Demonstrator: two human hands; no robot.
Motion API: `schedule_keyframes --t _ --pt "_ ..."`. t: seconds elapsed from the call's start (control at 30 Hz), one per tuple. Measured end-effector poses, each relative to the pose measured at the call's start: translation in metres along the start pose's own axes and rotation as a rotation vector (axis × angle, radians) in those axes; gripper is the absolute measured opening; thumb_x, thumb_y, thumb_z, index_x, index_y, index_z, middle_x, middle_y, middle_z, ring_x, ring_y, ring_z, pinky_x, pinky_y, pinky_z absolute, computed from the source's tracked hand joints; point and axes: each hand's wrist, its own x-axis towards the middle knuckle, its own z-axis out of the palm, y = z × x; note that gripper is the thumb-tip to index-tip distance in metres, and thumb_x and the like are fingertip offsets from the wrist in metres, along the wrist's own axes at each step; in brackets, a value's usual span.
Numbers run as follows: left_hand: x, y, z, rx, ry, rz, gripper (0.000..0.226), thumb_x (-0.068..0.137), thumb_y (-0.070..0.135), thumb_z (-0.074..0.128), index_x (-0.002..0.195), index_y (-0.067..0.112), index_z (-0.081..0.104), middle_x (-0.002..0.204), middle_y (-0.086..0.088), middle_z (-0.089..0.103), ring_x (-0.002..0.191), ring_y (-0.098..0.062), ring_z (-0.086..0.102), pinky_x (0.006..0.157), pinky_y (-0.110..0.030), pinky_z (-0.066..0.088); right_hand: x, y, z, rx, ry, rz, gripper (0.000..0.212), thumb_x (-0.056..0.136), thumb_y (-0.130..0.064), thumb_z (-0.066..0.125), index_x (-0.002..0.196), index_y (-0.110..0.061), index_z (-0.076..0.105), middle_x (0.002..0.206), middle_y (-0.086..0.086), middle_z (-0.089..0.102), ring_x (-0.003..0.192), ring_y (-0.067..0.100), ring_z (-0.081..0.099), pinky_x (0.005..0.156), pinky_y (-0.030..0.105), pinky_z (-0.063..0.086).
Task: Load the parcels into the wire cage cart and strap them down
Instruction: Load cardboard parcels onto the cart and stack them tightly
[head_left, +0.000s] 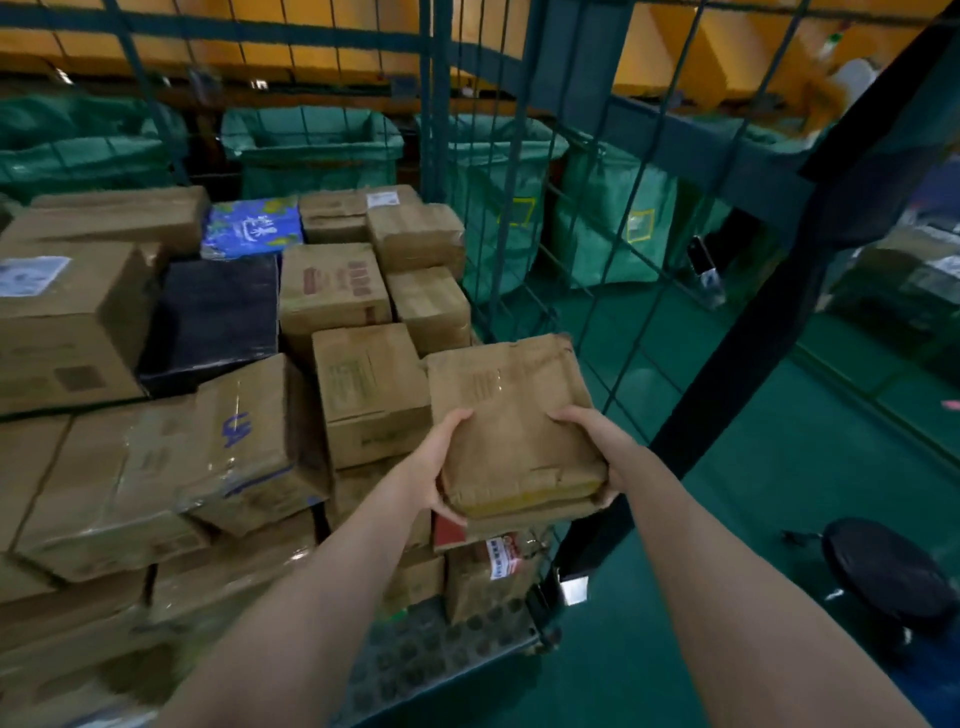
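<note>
I hold a flat brown cardboard parcel (511, 421) with both hands over the front right corner of the wire cage cart (498, 171). My left hand (434, 465) grips its left edge, thumb on top. Gripping the right edge near the front corner is my right hand (589, 441). The parcel hangs tilted above the stacked boxes. The cart holds several brown cartons (369, 389), a black-wrapped parcel (213, 317) and a blue patterned one (253, 227). I see no strap.
A dark cart post (737, 374) slants down just right of the parcel. Green sacks (311, 150) hang in frames behind the cage. The green floor (727, 519) lies to the right, with a black round stool (888, 566) on it.
</note>
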Motion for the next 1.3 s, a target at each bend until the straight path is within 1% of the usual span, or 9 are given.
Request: schedule_keyframes --t 0.23,0.37,0.47,0.63,0.8,0.97,1.1,1.17,1.3 --pt "0.012 0.021 0.001 0.013 0.148 0.048 0.062 0.077 0.059 0.061 0.121 0.024 0.034 0.128 -0.012 0.036 0.126 -0.042 0.034 0.093 -0.065 0.04 0.019 -0.011 0.007 0.022 -0.087 -0.004 0.072 0.072 -0.052 0.068 0.13 -0.019 0.042 0.098 0.005 0.051 0.077 0.025 0.048 0.06 0.035 0.037" --pt "0.019 0.036 0.006 -0.002 0.148 0.069 0.073 0.077 0.061 0.059 0.134 0.023 0.034 0.137 -0.012 0.036 0.126 -0.041 0.034 0.094 -0.065 0.039 0.034 -0.031 0.006 0.045 -0.122 -0.059 0.077 0.068 -0.051 0.072 0.131 -0.015 0.046 0.106 0.007 0.059 0.084 0.025 0.057 0.058 0.03 0.041" --pt "0.025 0.05 0.007 -0.018 0.152 0.065 0.076 0.075 0.063 0.06 0.135 0.025 0.034 0.14 -0.013 0.035 0.127 -0.041 0.034 0.091 -0.065 0.041 0.053 -0.044 0.009 0.026 -0.118 -0.103 0.083 0.059 -0.053 0.075 0.127 -0.014 0.05 0.112 0.006 0.061 0.095 0.027 0.06 0.076 0.039 0.05" --pt "0.044 0.079 0.001 -0.039 0.136 0.05 0.075 0.077 0.059 0.061 0.137 0.023 0.033 0.14 -0.013 0.035 0.127 -0.043 0.034 0.091 -0.069 0.039 0.083 -0.076 0.015 -0.003 -0.055 -0.195 0.054 0.07 -0.043 0.075 0.108 -0.009 0.058 0.105 0.003 0.062 0.096 0.024 0.059 0.094 0.038 0.046" --pt "0.063 0.117 0.002 0.088 0.156 -0.04 0.079 0.081 0.058 0.06 0.141 0.018 0.027 0.143 -0.016 0.033 0.13 -0.046 0.031 0.092 -0.07 0.037 0.103 -0.097 0.017 -0.093 -0.039 -0.165 0.036 0.079 -0.043 0.067 0.093 -0.017 0.046 0.083 -0.001 0.048 0.071 0.019 0.047 0.076 0.037 0.036" --pt "0.085 0.144 -0.009 0.382 0.154 -0.089 0.088 0.081 0.065 0.053 0.146 0.012 0.025 0.144 -0.019 0.036 0.127 -0.043 0.042 0.085 -0.055 0.05 0.108 -0.109 0.018 -0.154 -0.063 -0.12 0.031 0.077 -0.046 0.066 0.079 -0.021 0.048 0.082 -0.002 0.051 0.071 0.019 0.049 0.066 0.039 0.038" --pt "0.093 0.143 -0.002 0.563 0.232 -0.056 0.088 0.084 0.071 0.041 0.145 0.009 0.027 0.142 -0.019 0.04 0.12 -0.041 0.05 0.076 -0.046 0.056 0.121 -0.101 0.022 -0.141 -0.031 -0.097 0.04 0.073 -0.045 0.071 0.09 -0.017 0.048 0.087 0.0 0.052 0.076 0.021 0.053 0.074 0.042 0.043" --pt "0.1 0.135 0.001 0.597 0.258 -0.014 0.087 0.084 0.073 0.035 0.144 0.011 0.029 0.14 -0.017 0.042 0.116 -0.04 0.053 0.074 -0.043 0.057 0.131 -0.091 0.026 -0.089 -0.034 -0.11 0.064 0.061 -0.05 0.076 0.108 -0.014 0.053 0.102 0.003 0.058 0.09 0.024 0.059 0.086 0.042 0.049" --pt "0.107 0.124 -0.003 0.694 0.391 0.123 0.096 0.074 0.084 0.03 0.138 0.013 0.042 0.124 -0.015 0.056 0.074 -0.032 0.067 0.067 -0.038 0.06 0.174 -0.075 0.029 -0.006 0.011 -0.142 0.104 0.033 -0.06 0.079 0.124 -0.016 0.053 0.12 0.003 0.058 0.103 0.027 0.06 0.093 0.044 0.049"
